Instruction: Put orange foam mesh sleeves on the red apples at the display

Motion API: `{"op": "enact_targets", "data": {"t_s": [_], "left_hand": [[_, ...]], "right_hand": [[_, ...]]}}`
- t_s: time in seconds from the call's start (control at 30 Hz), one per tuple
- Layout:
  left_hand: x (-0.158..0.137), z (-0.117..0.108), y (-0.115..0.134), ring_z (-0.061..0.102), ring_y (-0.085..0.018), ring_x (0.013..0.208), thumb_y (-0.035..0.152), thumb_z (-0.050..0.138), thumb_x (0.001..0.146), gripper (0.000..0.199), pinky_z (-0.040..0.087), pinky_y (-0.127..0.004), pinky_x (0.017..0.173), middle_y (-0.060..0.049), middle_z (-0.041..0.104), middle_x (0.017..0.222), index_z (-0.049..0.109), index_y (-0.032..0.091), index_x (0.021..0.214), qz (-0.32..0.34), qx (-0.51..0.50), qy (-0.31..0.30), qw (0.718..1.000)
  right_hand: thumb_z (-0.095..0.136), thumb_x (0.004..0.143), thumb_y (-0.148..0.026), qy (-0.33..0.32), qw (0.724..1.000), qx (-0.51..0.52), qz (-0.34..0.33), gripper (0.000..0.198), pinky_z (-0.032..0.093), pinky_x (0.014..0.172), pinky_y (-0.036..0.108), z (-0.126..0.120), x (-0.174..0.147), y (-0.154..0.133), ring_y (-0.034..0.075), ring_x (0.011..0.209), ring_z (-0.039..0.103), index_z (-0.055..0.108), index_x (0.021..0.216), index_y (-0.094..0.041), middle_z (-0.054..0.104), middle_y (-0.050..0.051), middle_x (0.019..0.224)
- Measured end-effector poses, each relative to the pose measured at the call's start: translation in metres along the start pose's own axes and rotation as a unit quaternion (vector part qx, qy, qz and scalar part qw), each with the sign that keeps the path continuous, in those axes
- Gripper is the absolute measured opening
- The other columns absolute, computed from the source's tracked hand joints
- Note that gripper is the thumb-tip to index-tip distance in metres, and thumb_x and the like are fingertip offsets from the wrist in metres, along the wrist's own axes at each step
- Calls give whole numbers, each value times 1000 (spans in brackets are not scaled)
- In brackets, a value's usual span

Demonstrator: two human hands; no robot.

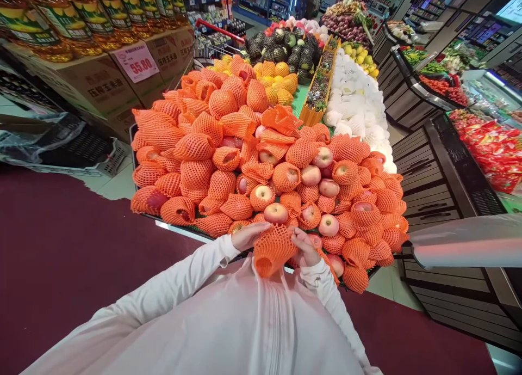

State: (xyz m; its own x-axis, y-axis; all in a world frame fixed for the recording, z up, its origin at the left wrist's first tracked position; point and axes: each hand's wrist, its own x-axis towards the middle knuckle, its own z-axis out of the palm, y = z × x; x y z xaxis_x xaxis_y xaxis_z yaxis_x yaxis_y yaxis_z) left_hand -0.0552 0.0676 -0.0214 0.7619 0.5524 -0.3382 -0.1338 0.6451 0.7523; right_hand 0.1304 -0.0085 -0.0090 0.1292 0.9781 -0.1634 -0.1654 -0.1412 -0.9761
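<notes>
Close to my chest, an orange foam fruit net (274,252) is held between my two hands, its round opening toward me. My left hand (249,235) grips its upper left edge, fingers partly behind it. On the other side, my right hand (306,248) pinches the net's right edge. Whether an apple sits inside the net, I cannot tell. Just beyond my fingertips rests a bare red-yellow apple (276,213). Another uncovered apple (328,225) lies to the right, among many apples in orange nets (196,174).
Yellow net-wrapped fruit (281,81), dark fruit in nets (285,48) and white-wrapped fruit (354,100) lie farther back. Boxes (81,84) topped with oil bottles (73,18) stand left. A roll of plastic bags (468,241) juts in at right, before a dark produce stand (432,168).
</notes>
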Motion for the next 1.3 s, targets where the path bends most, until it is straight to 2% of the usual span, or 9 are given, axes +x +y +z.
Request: {"op": "enact_targets", "data": {"t_s": [0.1, 0.27, 0.5, 0.67, 0.83, 0.93, 1.03, 1.2, 1.3], "left_hand": [[12, -25, 10, 63, -19, 62, 62, 79, 53, 54, 50, -32, 62, -9, 71, 73, 70, 13, 73, 7, 160, -29, 987], [45, -38, 14, 63, -19, 75, 51, 66, 73, 38, 50, -31, 73, -5, 69, 74, 66, 14, 78, 105, 260, 168, 945], [49, -23, -2, 61, -23, 82, 23, 58, 81, 9, 42, -30, 75, -5, 65, 70, 64, 16, 81, 95, 400, 329, 850], [41, -12, -3, 60, -25, 71, 22, 53, 85, 13, 36, -31, 67, -8, 61, 65, 61, 18, 76, 62, 520, 349, 778], [32, -2, -2, 54, -20, 63, 26, 52, 86, 23, 34, -30, 63, -5, 56, 62, 50, 20, 63, 91, 548, 337, 760], [24, 9, -1, 46, -16, 60, 41, 55, 87, 33, 34, -27, 61, 1, 47, 61, 43, 21, 63, 207, 499, 339, 770], [24, 20, 3, 50, -17, 74, 46, 57, 86, 29, 41, -28, 72, 0, 50, 75, 48, 20, 76, 307, 383, 319, 811], [33, 33, 7, 54, -22, 104, 53, 55, 85, 42, 41, -36, 97, -8, 57, 110, 51, 18, 109, 235, 173, 159, 943], [34, 37, 5, 55, -26, 110, 56, 59, 82, 50, 40, -40, 101, -11, 60, 116, 54, 17, 114, 194, 121, 65, 971]], "right_hand": [[75, 65, -56, 11, 995, -102, 1, 41, 41, 53, 25, -8, 25, 2, 12, 53, 49, 60, 75, -19, 56, -4, 60], [64, 77, -53, 160, 961, -213, -69, 33, 40, 64, 27, -2, 69, 15, 13, 62, 46, 55, 76, -20, 54, -2, 69], [45, 89, -48, 265, 923, -266, -82, 27, 42, 78, 32, 14, 60, 30, 18, 78, 51, 44, 81, -23, 55, 3, 81], [44, 90, -46, 271, 914, -292, -72, 23, 40, 74, 34, 23, 51, 34, 23, 79, 54, 44, 84, -24, 58, 8, 87], [38, 93, -47, 269, 923, -263, -85, 22, 43, 78, 37, 23, 44, 34, 24, 85, 58, 40, 87, -25, 60, 9, 91], [35, 94, -48, 273, 942, -163, -107, 22, 44, 87, 37, 22, 37, 28, 21, 93, 59, 37, 88, -26, 61, 8, 97], [40, 93, -49, 285, 952, -61, -99, 22, 46, 85, 35, 25, 30, 23, 20, 89, 59, 39, 91, -26, 60, 6, 95], [42, 92, -49, 291, 952, -54, -80, 23, 48, 71, 32, 24, 19, 15, 17, 71, 53, 40, 90, -27, 51, 0, 80], [47, 91, -50, 289, 951, -67, -84, 24, 47, 73, 33, 13, 14, 2, 17, 72, 51, 42, 88, -26, 49, -1, 78]]}}
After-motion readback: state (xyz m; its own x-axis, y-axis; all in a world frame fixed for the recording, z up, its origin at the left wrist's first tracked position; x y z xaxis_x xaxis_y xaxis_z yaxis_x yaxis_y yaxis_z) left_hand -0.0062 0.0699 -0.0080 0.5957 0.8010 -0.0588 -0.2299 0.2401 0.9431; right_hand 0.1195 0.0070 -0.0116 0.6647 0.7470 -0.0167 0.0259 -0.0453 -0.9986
